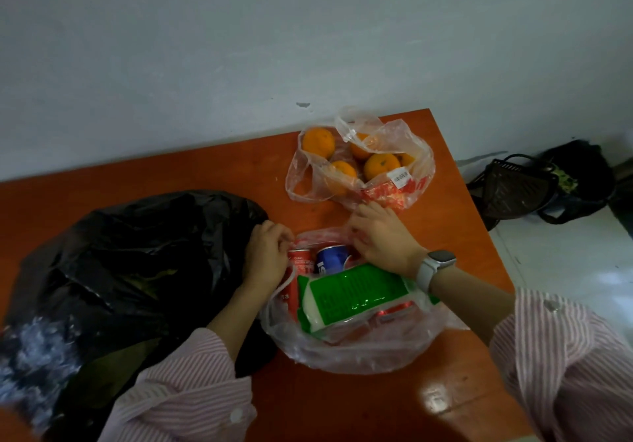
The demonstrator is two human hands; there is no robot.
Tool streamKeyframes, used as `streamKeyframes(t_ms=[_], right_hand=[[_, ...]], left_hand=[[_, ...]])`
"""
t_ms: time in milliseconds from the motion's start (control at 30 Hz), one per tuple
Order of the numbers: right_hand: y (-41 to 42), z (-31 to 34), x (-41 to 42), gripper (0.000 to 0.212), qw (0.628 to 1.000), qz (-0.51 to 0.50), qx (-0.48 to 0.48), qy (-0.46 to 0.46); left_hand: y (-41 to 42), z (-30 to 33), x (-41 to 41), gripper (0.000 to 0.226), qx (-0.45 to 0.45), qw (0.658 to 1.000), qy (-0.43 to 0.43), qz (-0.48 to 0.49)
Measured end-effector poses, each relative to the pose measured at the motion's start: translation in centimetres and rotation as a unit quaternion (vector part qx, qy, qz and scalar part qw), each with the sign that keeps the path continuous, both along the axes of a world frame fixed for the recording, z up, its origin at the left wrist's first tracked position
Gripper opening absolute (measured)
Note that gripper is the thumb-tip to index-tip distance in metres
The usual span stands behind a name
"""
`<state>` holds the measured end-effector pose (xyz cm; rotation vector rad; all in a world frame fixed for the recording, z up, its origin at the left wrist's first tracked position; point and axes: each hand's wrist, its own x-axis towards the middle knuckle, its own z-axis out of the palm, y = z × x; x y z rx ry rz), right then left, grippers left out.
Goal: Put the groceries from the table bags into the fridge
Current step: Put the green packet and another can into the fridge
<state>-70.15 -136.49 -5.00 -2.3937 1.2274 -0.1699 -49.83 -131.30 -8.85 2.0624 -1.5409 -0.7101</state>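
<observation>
We see an orange table (205, 174). A black bag (120, 270) lies at left. Our left hand (267, 256) and right hand (380, 239) each pinch the rim of a clear bag (359, 349) holding a red can (300, 261), blue can (330, 261) and green pack (352, 299). Behind, a bag of oranges (359, 164).

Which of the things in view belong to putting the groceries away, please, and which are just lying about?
Belong to the job:
- clear bag of oranges
- clear bag holding red can, blue can and green packet
- black bag
- left hand and right hand, gripping the clear bag's rim

Just lying about:
- dark basket on the floor
- wristwatch
</observation>
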Motion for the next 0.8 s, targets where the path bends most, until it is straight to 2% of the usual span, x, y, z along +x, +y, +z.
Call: streamKeyframes(t_ms=[67, 133, 267, 367, 467, 600, 667, 800], right_hand=[[0.3, 0.0, 1.1, 0.026, 0.996, 0.019, 0.031, 0.083], [0.4, -0.2, 1.9, 0.04, 0.983, 0.016, 0.081, 0.162], [0.1, -0.2, 2.8, 0.051, 0.967, 0.011, 0.131, 0.216], [0.2, 0.0, 3.1, 0.052, 0.967, -0.004, 0.158, 0.2], [0.7, 0.2, 3.2, 0.055, 0.969, -0.014, 0.152, 0.192], [1.3, 0.7, 2.6, 0.045, 0.976, -0.019, 0.165, 0.142], [1.8, 1.1, 2.3, 0.038, 0.98, -0.017, 0.16, 0.114], [2.7, 1.9, 1.3, 0.032, 0.98, 0.016, 0.18, 0.087]], left_hand=[[0.9, 0.2, 0.2, 0.01, -0.006, 0.999, -0.006, -0.032], [1.8, 0.6, 0.0, 0.023, 0.029, 0.999, -0.01, -0.032], [2.7, 1.0, -0.1, 0.051, 0.146, 0.988, 0.042, -0.03], [2.8, 1.0, 0.8, 0.061, 0.177, 0.977, 0.103, -0.052], [3.0, 1.2, 1.0, 0.054, 0.153, 0.978, 0.135, -0.047], [3.7, 1.7, 0.7, 0.041, 0.075, 0.988, 0.123, -0.058], [4.3, 2.2, 0.6, 0.042, 0.042, 0.988, 0.116, -0.087], [6.2, 3.2, 0.8, 0.044, 0.047, 0.985, 0.115, -0.118]])
